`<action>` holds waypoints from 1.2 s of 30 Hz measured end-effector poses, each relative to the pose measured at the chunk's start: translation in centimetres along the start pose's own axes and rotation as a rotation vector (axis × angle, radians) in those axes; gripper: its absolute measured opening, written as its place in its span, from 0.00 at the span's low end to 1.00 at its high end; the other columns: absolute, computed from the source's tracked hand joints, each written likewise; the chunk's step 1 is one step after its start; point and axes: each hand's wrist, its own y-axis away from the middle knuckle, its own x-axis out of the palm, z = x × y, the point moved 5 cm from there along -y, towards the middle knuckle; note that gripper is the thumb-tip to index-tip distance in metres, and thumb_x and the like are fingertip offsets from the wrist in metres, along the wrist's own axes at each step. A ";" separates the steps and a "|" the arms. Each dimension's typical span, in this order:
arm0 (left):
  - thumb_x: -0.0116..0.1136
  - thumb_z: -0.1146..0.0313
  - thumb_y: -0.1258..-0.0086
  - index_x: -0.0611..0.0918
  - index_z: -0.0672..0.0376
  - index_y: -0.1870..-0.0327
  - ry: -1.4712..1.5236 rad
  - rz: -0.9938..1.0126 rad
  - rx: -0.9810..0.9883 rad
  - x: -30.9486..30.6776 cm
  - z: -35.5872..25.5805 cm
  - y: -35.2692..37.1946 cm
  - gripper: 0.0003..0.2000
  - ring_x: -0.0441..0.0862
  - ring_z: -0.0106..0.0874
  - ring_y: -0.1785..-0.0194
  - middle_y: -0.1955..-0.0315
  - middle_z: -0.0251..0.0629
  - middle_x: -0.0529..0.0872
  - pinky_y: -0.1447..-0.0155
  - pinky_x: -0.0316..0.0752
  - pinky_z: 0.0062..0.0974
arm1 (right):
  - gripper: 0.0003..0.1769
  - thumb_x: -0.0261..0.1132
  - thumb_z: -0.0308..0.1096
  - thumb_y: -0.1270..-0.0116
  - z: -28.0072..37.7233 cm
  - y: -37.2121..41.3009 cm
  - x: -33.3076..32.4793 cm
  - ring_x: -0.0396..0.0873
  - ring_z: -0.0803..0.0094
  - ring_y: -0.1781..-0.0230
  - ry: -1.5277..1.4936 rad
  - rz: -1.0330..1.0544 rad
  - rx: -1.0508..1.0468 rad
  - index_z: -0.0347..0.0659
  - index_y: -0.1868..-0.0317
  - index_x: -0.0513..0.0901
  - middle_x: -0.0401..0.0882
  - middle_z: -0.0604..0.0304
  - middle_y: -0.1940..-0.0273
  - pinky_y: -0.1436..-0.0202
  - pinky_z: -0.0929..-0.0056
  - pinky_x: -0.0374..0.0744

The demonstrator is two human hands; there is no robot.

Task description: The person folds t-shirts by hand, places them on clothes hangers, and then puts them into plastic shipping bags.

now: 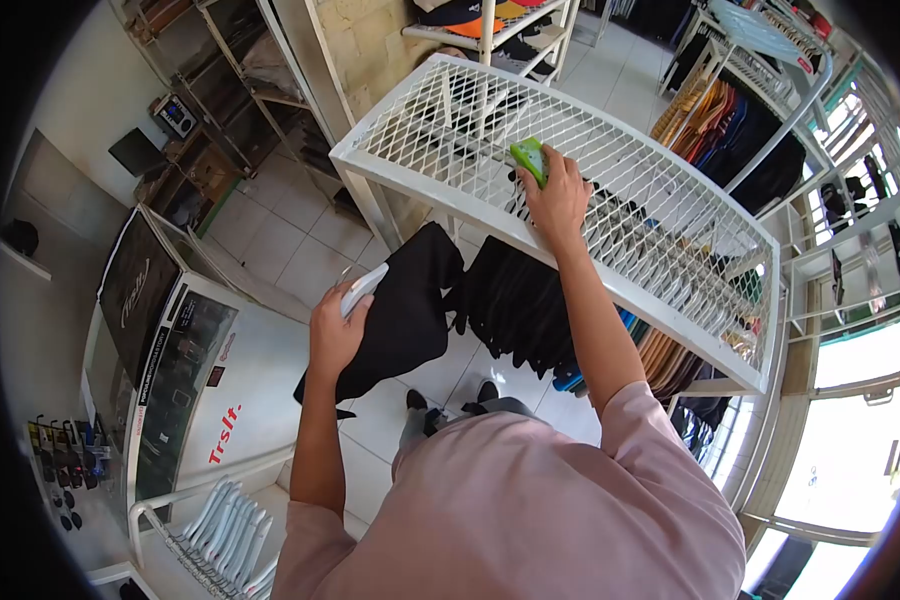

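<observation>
My left hand [336, 328] is closed around a white hanger [364, 289], from which a black garment [410, 315] hangs. Over the white wire-mesh top of the clothes rack [490, 218], my right hand [559, 200] grips a small bright green object [528, 157]; its exact kind is not clear, as the fingers cover part of it. Several black garments [515, 305] hang in a row below the mesh, just right of the garment in my left hand.
To the left stands a white counter [255, 385] with red lettering. White hangers [225, 535] crowd a rail at the lower left. Caps [460, 14] sit on a shelf at the back, and another clothes rack [720, 110] stands at the upper right. Tiled floor [460, 360] shows between.
</observation>
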 end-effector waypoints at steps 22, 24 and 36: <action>0.67 0.79 0.22 0.71 0.64 0.16 0.971 0.643 -0.357 21.7 10.2 -11.4 0.33 0.87 0.25 0.38 0.35 0.40 0.87 0.34 0.81 0.25 | 0.37 0.82 0.45 0.31 5.9 33.5 21.9 0.89 0.67 0.52 -0.872 0.660 0.733 0.29 0.31 0.80 0.90 0.51 0.50 0.45 0.66 0.87; 0.67 0.77 0.21 0.71 0.64 0.16 1.003 0.659 -0.286 22.7 9.6 -12.5 0.32 0.85 0.23 0.36 0.34 0.40 0.87 0.33 0.79 0.23 | 0.35 0.82 0.41 0.30 5.6 32.9 23.2 0.87 0.71 0.54 -0.893 0.576 0.752 0.28 0.32 0.80 0.89 0.54 0.51 0.47 0.68 0.86; 0.62 0.60 0.14 0.78 0.65 0.22 0.672 0.619 -0.069 24.4 16.2 -11.9 0.26 0.85 0.40 0.31 0.32 0.51 0.86 0.27 0.76 0.35 | 0.21 0.78 0.34 0.29 2.6 20.7 26.9 0.81 0.75 0.66 -0.777 0.319 0.575 0.31 0.42 0.85 0.86 0.58 0.65 0.60 0.70 0.81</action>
